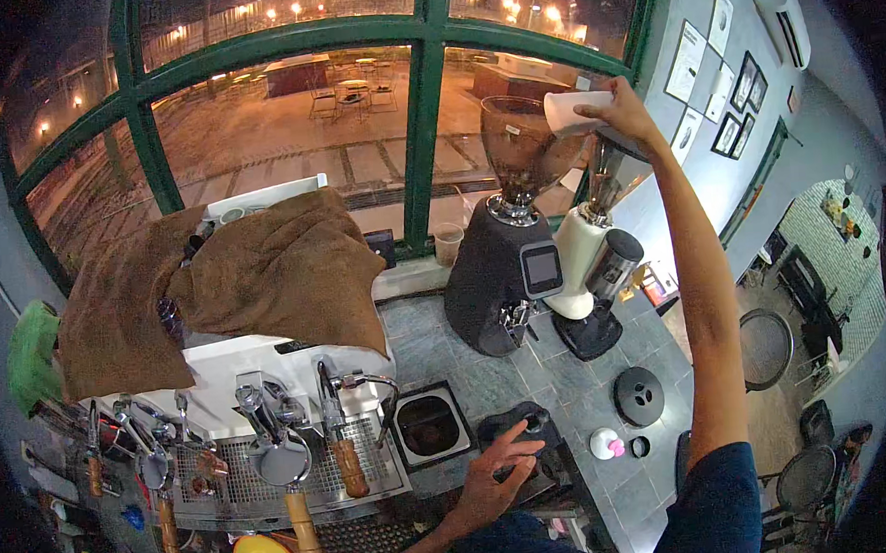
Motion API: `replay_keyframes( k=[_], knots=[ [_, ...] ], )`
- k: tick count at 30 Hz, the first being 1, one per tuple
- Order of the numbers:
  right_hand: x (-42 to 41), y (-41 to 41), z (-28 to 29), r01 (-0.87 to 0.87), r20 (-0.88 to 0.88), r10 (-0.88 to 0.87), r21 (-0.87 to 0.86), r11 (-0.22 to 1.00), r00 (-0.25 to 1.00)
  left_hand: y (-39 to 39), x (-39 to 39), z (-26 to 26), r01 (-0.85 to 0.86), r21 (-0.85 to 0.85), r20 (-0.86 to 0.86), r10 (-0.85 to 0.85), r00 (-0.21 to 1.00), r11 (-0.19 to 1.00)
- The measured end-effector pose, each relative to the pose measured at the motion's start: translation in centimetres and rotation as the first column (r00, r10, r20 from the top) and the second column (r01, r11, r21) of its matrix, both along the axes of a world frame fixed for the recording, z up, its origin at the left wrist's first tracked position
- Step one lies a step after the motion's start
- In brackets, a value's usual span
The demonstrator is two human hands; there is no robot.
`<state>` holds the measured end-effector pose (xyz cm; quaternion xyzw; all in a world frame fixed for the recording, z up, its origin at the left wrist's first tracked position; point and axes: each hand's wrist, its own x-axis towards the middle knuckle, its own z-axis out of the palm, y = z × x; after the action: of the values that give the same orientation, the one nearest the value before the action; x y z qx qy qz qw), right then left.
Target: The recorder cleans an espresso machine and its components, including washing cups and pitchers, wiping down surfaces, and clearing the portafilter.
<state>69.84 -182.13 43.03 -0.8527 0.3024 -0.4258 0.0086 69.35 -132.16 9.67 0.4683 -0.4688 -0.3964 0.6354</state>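
Note:
High at the right, my right hand (618,113) grips a white cup (570,112), tilted on its side beside the rim of a coffee grinder's clear hopper (515,145). The black grinder (499,273) with a small screen stands below it. A white grinder (583,247) is just to its right, partly behind my raised arm. My left hand (498,472) is low in the middle with fingers apart, over a dark tamping stand (522,422); whether a fingertip touches the round black knob there, I cannot tell. No held object shows in it.
At left stands an espresso machine (229,363) under a brown towel (277,263), with wooden-handled portafilters (302,520). A square metal bin (430,425) is set in the tiled counter (416,330). A black round lid (639,396) and a small white and pink item (606,444) lie at right. Green-framed windows are behind.

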Motion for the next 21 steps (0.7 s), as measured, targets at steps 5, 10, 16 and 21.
replay_keyframes(
  k=[5, 10, 16, 21],
  knots=[
    [1.3, 2.1, 1.6, -0.114, -0.038, 0.118, 0.089, 0.989, 0.992, 0.5, -0.4, -0.3, -0.014, 0.0, -0.024, 0.014, 1.0, 1.0],
    [2.3, 3.3, 3.1, -0.023, 0.114, 0.075, -0.406, 0.913, 0.991, 1.1, -0.5, -0.5, 0.009, 0.077, 0.021, -0.01, 1.0, 0.997],
    [3.4, 5.1, -0.8, 0.075, 0.229, 0.0, -0.316, 0.946, 0.973, 0.8, -1.7, -1.5, -0.002, 0.021, -0.079, 0.003, 0.997, 1.0],
    [-0.1, 3.4, -2.0, -0.067, 0.095, 0.111, -0.386, 0.92, 0.989, -0.2, -3.4, -1.6, 0.073, 0.105, -0.17, -0.055, 0.984, 0.992]
  ],
)
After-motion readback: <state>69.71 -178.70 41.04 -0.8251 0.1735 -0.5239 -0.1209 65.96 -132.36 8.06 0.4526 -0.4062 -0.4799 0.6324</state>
